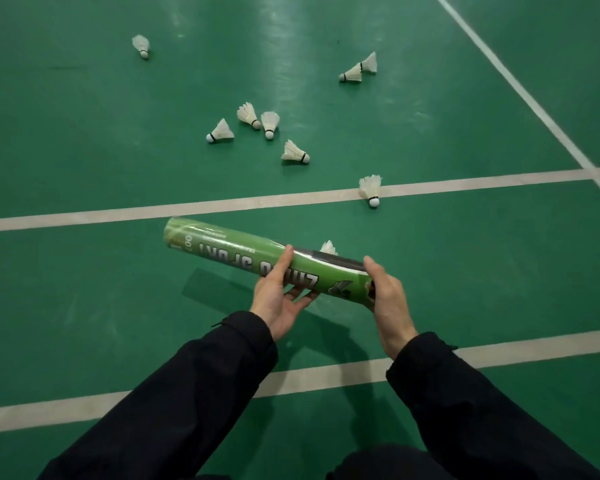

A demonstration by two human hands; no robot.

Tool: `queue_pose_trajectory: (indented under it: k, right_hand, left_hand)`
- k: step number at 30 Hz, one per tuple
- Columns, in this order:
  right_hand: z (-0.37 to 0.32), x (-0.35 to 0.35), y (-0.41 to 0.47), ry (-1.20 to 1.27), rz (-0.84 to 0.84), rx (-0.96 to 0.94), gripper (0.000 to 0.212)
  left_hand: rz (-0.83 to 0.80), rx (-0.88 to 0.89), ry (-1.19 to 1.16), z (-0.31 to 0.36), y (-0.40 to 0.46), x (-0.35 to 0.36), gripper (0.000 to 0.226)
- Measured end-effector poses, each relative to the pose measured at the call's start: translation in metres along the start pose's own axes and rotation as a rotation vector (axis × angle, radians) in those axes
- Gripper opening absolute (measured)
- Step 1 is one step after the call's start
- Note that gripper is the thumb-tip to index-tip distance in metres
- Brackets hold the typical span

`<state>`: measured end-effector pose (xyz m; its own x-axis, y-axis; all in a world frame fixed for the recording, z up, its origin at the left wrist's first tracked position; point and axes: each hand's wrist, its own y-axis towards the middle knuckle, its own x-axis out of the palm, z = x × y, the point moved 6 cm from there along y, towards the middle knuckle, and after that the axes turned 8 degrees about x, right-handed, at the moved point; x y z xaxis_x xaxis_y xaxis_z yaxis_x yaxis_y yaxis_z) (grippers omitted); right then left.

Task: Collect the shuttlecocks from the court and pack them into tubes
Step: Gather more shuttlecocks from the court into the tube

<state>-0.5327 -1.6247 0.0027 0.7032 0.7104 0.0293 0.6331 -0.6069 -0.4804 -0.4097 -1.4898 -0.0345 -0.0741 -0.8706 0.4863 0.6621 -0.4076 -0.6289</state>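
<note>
A long green shuttlecock tube (236,252) lies level in both my hands above the court. My left hand (280,299) cups its middle from below, thumb over the top. My right hand (388,299) grips the tube's right end, covering its mouth. Several white feather shuttlecocks lie scattered on the floor beyond: one on the white line (371,188), a group in the middle (269,123), a pair at the back right (357,69), a lone one at the back left (141,46). Feathers of another shuttlecock (328,247) peek out behind the tube.
The green court floor (84,133) carries white lines: one crossing just beyond the tube (118,213), one nearer me (326,372), and a diagonal one at the right (520,88). My dark sleeves fill the bottom of the view.
</note>
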Motion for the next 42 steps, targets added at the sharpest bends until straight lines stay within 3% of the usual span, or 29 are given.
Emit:
queue_pose_trajectory:
  k: [3, 6, 7, 10, 13, 18, 20, 23, 25, 28, 31, 35, 38, 42]
  right_hand:
    - [-0.007, 0.002, 0.007, -0.150, 0.105, -0.130, 0.053]
    - [0.001, 0.009, 0.046, -0.303, 0.159, -0.113, 0.030]
    - [0.007, 0.014, 0.063, -0.383, 0.132, -0.073, 0.019]
    - [0.025, 0.033, 0.105, -0.616, 0.006, 0.042, 0.033]
    - [0.047, 0.041, 0.137, -0.654, -0.067, 0.163, 0.041]
    - [0.050, 0.036, 0.142, -0.502, 0.096, 0.094, 0.033]
    - [0.028, 0.027, 0.123, -0.242, 0.224, 0.010, 0.034]
    - [-0.012, 0.017, 0.077, 0.198, 0.255, -0.100, 0.060]
    - [-0.024, 0.015, 0.047, 0.267, 0.201, -0.155, 0.059]
    - [-0.025, 0.025, 0.017, 0.090, 0.095, -0.221, 0.027]
    - [-0.015, 0.047, 0.007, -0.073, -0.095, -0.230, 0.020]
    - [-0.015, 0.060, -0.004, -0.332, -0.326, -0.165, 0.034]
    - [-0.024, 0.068, -0.013, -0.556, -0.578, 0.004, 0.054]
    - [-0.028, 0.067, -0.015, -0.832, -0.688, 0.138, 0.059]
  left_hand:
    - [0.033, 0.045, -0.095, 0.016, 0.010, -0.016, 0.055]
    - [0.084, 0.071, -0.158, 0.027, 0.015, -0.032, 0.039]
    - [0.095, 0.072, -0.156, 0.029, 0.015, -0.035, 0.035]
    - [0.121, 0.076, -0.120, 0.031, 0.014, -0.048, 0.035]
    - [0.154, 0.090, -0.107, 0.034, 0.015, -0.061, 0.041]
    - [0.196, 0.117, -0.116, 0.039, 0.014, -0.075, 0.041]
    - [0.222, 0.131, -0.146, 0.040, 0.016, -0.079, 0.043]
    - [0.243, 0.147, -0.210, 0.042, 0.019, -0.083, 0.052]
    - [0.241, 0.154, -0.247, 0.044, 0.019, -0.083, 0.052]
    - [0.225, 0.156, -0.263, 0.045, 0.018, -0.075, 0.044]
    - [0.187, 0.140, -0.257, 0.040, 0.013, -0.063, 0.049]
    - [0.118, 0.142, -0.202, 0.035, 0.006, -0.053, 0.071]
    - [0.099, 0.141, -0.110, 0.038, 0.002, -0.055, 0.066]
    - [0.088, 0.131, -0.012, 0.041, 0.000, -0.053, 0.058]
